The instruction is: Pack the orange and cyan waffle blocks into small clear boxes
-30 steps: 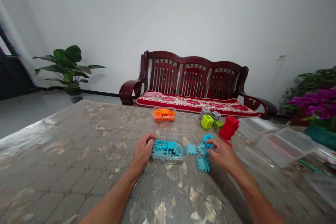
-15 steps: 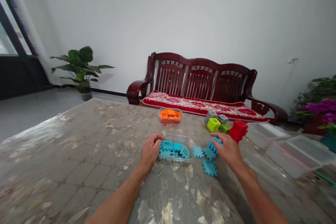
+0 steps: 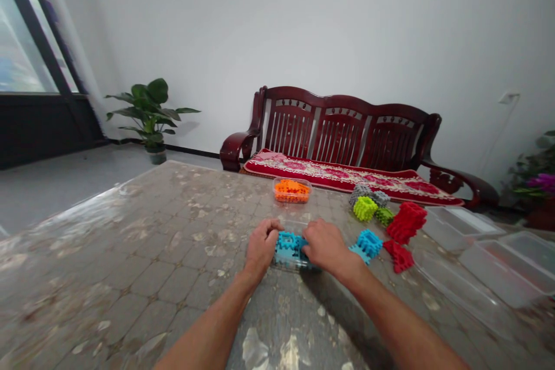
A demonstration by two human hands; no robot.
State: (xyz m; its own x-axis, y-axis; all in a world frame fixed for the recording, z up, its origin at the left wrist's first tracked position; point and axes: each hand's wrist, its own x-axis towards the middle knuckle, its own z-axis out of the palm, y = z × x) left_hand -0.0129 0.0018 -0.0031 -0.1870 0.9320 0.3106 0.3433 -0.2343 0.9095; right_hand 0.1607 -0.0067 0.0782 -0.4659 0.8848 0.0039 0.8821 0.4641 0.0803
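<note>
A clear plastic container (image 3: 289,263) of blue interlocking pieces (image 3: 287,243) lies on the table in front of me. My left hand (image 3: 261,247) is closed round its left end. My right hand (image 3: 323,245) lies over its right part with fingers curled down onto the blue pieces; what is under the palm is hidden. A blue assembled block (image 3: 369,242) stands just right of my right hand.
A tub of orange pieces (image 3: 292,191) sits farther back. Grey (image 3: 361,191) and green cubes (image 3: 365,208) and red blocks (image 3: 406,222) lie to the right, with empty clear containers (image 3: 455,228) beyond. A wooden bench (image 3: 347,144) stands behind the patterned table (image 3: 151,254).
My right hand moved left from the loose blue pieces to the container. The flat blue pieces beside the container are gone from the table. The view turned left.
</note>
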